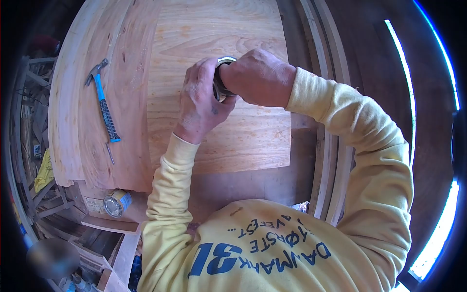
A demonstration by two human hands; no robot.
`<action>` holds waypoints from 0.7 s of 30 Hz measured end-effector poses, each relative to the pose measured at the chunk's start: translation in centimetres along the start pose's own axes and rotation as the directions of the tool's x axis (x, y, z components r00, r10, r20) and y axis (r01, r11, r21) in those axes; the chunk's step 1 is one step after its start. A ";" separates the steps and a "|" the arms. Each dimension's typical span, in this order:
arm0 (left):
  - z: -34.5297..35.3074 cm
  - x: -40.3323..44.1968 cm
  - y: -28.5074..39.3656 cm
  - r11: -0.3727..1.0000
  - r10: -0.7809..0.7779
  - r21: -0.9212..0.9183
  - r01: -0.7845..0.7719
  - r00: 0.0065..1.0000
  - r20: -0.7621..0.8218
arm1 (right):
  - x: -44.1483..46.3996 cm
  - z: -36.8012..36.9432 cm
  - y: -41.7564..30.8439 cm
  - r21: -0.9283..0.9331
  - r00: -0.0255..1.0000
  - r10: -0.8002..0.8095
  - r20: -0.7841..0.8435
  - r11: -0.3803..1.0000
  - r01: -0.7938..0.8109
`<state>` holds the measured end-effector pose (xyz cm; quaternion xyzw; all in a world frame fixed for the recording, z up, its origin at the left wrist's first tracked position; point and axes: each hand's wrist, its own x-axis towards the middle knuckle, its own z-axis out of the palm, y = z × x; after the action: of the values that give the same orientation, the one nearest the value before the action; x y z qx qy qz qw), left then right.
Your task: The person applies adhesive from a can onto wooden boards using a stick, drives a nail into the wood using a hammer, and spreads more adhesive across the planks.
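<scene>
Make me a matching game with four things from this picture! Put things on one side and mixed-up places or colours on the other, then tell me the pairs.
Things:
1. Hammer
2. Left hand
3. Right hand
4. Labelled can

Places or colours:
A. Over the opening of the held can, fingertips out of sight
B. Off the wooden sheet, near the left sleeve
C. Blue and black handle
D. Curled around the outside of the held can

Right pairs: 1-C, 2-D, 3-A, 4-B
</scene>
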<state>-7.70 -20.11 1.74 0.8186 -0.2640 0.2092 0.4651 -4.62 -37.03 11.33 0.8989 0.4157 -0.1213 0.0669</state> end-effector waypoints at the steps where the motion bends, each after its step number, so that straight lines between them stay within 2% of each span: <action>1: -0.1 0.1 0.1 1.000 -0.013 0.008 0.012 1.000 0.006 | 0.1 -0.3 0.1 0.031 0.999 0.020 0.032 0.999 -0.021; 5: 0.1 -0.1 0.0 0.999 -0.006 0.055 0.004 1.000 0.030 | 0.1 -1.3 0.9 0.201 0.988 0.081 0.130 0.974 -0.106; 8: 0.3 0.1 0.3 0.998 -0.019 0.065 0.015 0.998 0.060 | -0.2 0.5 2.8 0.341 0.991 0.075 0.109 0.934 -0.108; 12: 0.2 0.2 0.1 0.999 -0.025 0.033 0.024 0.999 0.037 | -1.4 1.8 4.8 0.622 0.956 0.200 0.214 0.727 -0.292; 14: 0.0 0.0 -0.5 1.000 -0.025 0.015 0.024 0.999 0.027 | -2.7 4.9 7.8 0.641 1.000 0.020 0.018 0.767 -0.027; 16: -0.4 -0.4 -0.7 0.997 -0.066 -0.030 0.066 0.998 0.009 | -3.8 4.5 8.0 0.791 0.983 0.126 0.130 0.584 -0.180; 17: -0.5 -0.7 -0.8 0.995 -0.090 -0.054 0.090 0.996 0.000 | -4.2 5.1 8.2 0.693 0.998 0.038 -0.049 0.721 0.007; 19: -0.8 -1.2 -1.0 0.982 -0.162 -0.098 0.161 0.987 -0.001 | -5.0 6.1 8.7 0.353 0.911 -0.215 -0.352 0.871 0.342; 20: -0.9 -1.4 -1.1 0.978 -0.182 -0.100 0.181 0.983 -0.002 | -5.4 6.4 8.8 0.478 0.943 -0.175 -0.282 0.827 0.296; 21: -1.0 -1.5 -1.2 0.974 -0.202 -0.103 0.201 0.979 -0.001 | -5.4 6.6 8.8 0.432 0.923 -0.204 -0.327 0.836 0.338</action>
<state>-8.25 -18.38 0.57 0.8151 -0.1871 0.1519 0.5269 -2.34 -48.11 6.67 0.8262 0.5019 -0.1063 -0.2328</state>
